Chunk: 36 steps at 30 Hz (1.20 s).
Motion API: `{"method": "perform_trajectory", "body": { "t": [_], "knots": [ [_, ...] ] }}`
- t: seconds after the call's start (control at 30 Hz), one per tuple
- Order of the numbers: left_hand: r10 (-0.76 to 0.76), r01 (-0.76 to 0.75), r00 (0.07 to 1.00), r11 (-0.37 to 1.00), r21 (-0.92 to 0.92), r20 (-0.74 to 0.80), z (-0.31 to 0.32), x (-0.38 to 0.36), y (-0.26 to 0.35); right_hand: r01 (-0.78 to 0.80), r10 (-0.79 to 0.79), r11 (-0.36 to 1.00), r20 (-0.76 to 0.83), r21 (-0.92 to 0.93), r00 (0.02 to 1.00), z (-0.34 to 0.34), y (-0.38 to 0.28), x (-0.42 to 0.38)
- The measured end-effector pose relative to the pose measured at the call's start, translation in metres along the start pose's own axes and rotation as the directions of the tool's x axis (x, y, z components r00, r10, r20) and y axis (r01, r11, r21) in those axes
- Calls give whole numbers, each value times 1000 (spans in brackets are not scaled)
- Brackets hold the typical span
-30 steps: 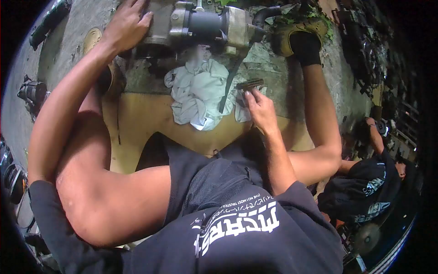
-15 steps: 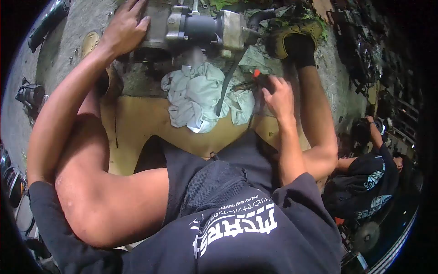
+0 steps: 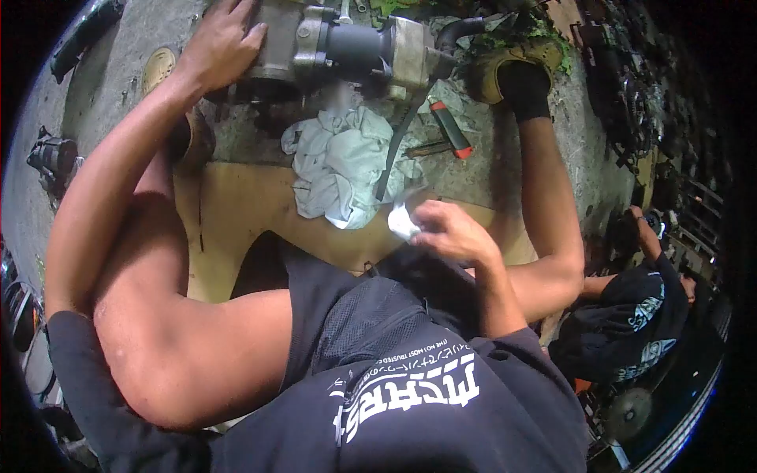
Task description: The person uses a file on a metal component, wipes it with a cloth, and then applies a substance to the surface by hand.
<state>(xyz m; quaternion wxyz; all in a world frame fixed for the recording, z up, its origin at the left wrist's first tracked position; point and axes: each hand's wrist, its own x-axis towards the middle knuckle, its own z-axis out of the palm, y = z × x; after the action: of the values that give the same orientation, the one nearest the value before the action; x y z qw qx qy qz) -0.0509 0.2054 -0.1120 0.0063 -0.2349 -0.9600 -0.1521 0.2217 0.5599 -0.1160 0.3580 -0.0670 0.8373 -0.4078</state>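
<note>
My left hand (image 3: 221,47) rests with its fingers over the left end of a grey metal machine part (image 3: 276,47), which has a dark cylindrical middle section (image 3: 355,51). My right hand (image 3: 456,230) is closed on a small white rag (image 3: 402,222) above the cardboard, its lower edge blurred by motion. Left of that hand lies a crumpled pale cloth (image 3: 339,162) with a black strip (image 3: 398,146) along its right side. Farther forward, a dark green tool handle with red ends (image 3: 450,130) lies on the floor near my right foot.
Brown cardboard (image 3: 229,205) covers the ground between my legs. A wrench (image 3: 345,11) and a black curved hose (image 3: 459,31) lie beyond the machine part. Another dark metal part (image 3: 52,162) sits at far left. At right, another person (image 3: 619,319) crouches among stacked parts.
My right hand has left the green-and-red tool handle and come back toward me, now with the small white rag that lay beside the crumpled cloth. My left hand stays on the machine part.
</note>
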Motion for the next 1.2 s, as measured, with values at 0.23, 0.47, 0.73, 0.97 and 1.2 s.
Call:
{"method": "perform_trajectory", "body": {
  "t": [0.23, 0.47, 0.73, 0.97, 1.2],
  "knots": [
    [160, -156, 987, 976, 151, -17, 7, 4, -12, 286, 38, 684, -424, 671, 905, -64, -34, -8],
    [113, -102, 987, 991, 90, -117, 28, 8, -28, 460, 56, 828, -862, 322, 503, -114, -65, 66],
    [56, -49, 991, 997, 55, -123, 23, 6, -15, 139, -390, 913, -725, -383, 567, -88, -46, 148],
    [29, -19, 989, 998, 67, -142, 22, 2, -10, 105, -480, 850, -675, -516, 560, -84, -50, 137],
    [57, -50, 991, 997, 60, -123, 23, 3, -14, 259, -577, 803, -589, -538, 566, -107, -37, 160]
  ]
}}
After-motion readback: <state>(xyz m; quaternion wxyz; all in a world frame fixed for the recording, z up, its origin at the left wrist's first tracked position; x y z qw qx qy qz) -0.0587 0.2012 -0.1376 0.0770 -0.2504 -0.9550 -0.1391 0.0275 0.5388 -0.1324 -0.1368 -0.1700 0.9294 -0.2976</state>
